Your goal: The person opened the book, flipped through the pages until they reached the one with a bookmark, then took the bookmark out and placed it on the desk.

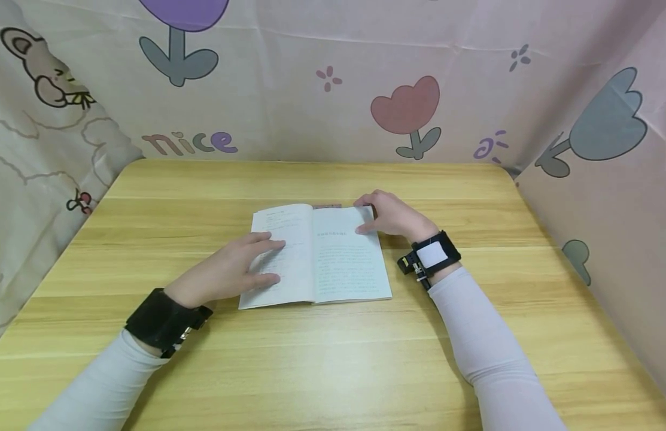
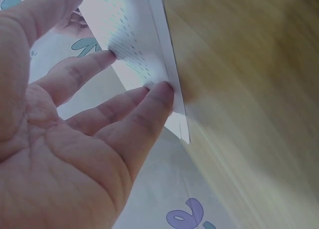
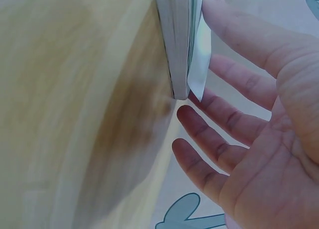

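Note:
An open book [image 1: 343, 269] lies on the wooden table, with printed text on both pages. My left hand [image 1: 230, 269] rests on the left page with its fingers spread and fairly straight; in the left wrist view its fingertips [image 2: 162, 92] touch the paper near the edge. At the far right corner, my right hand [image 1: 392, 215] has its thumb on the right page and its fingers at the top edge. The right wrist view shows a page [image 3: 202, 57] raised slightly from the thick stack beneath, between the thumb and fingers of that hand.
Under the book is the light wooden table [image 1: 333, 371]. A patterned cloth [image 1: 289, 108] hangs behind it and along both sides. Each wrist wears a black strap [image 1: 166, 320] with a small device. A small pinkish strip [image 1: 327, 206] shows behind the book's top edge.

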